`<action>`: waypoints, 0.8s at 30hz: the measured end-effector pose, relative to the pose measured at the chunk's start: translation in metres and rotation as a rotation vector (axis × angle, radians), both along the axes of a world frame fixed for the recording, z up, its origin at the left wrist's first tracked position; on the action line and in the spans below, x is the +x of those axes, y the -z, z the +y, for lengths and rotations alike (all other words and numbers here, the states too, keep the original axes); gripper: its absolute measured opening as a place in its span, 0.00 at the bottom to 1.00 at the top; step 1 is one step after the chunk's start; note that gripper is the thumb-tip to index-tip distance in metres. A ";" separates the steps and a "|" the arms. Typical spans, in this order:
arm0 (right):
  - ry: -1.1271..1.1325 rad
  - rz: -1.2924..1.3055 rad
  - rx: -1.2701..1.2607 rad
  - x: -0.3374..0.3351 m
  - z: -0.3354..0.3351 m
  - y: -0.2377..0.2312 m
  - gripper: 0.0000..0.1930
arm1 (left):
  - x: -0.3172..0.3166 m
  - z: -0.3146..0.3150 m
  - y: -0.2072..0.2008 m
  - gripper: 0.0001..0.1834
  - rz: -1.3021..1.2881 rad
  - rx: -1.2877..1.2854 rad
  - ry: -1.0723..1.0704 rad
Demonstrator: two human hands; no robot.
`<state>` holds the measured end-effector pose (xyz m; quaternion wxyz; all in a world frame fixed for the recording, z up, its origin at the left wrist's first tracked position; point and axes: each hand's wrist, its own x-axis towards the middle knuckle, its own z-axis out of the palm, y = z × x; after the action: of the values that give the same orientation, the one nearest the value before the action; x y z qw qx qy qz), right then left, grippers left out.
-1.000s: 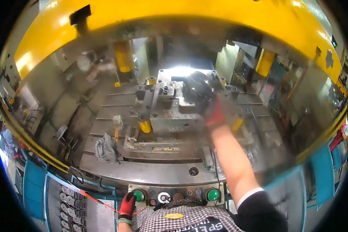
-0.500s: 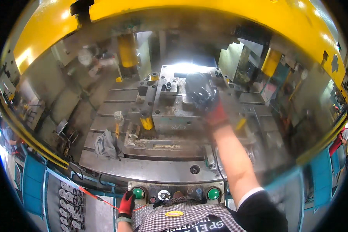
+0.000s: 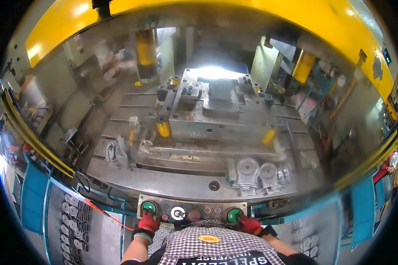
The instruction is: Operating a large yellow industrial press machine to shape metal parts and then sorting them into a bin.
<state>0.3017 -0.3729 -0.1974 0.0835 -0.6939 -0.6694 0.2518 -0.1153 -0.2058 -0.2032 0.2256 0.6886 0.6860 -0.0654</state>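
My left hand (image 3: 148, 223), in a red glove with dark fingertips, reaches up onto the left green push button (image 3: 149, 206) of the control panel (image 3: 216, 206). On the right green push button (image 3: 234, 215) rest the fingers of my right hand (image 3: 250, 226), gloved the same way. Both hands are empty, with fingers stretched toward the buttons. Between them the panel carries a dial switch (image 3: 178, 213) and several small buttons. Beyond it stands a steel die (image 3: 194, 128), with a grey metal piece (image 3: 220, 90), blurred, on its top.
Several silver metal parts (image 3: 247, 171) stand at the table's front right. A grey cloth (image 3: 116, 152) lies at the left. Yellow posts (image 3: 163, 127) flank the die under the yellow press frame (image 3: 340, 31). Flat metal parts (image 3: 70, 221) fill a lower-left tray.
My right hand has drawn back from the die to the right green button. My left hand has shifted from beside the left green button onto it. The silver parts at front right are uncovered.
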 end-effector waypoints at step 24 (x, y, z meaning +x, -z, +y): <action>-0.088 -0.189 0.015 -0.003 0.001 0.032 0.24 | -0.007 0.016 0.011 0.39 0.025 -0.056 0.069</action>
<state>0.2986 -0.3716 -0.2297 0.0140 -0.6839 -0.7060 0.1834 -0.1224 -0.1895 -0.2138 0.2336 0.7044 0.6626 -0.1007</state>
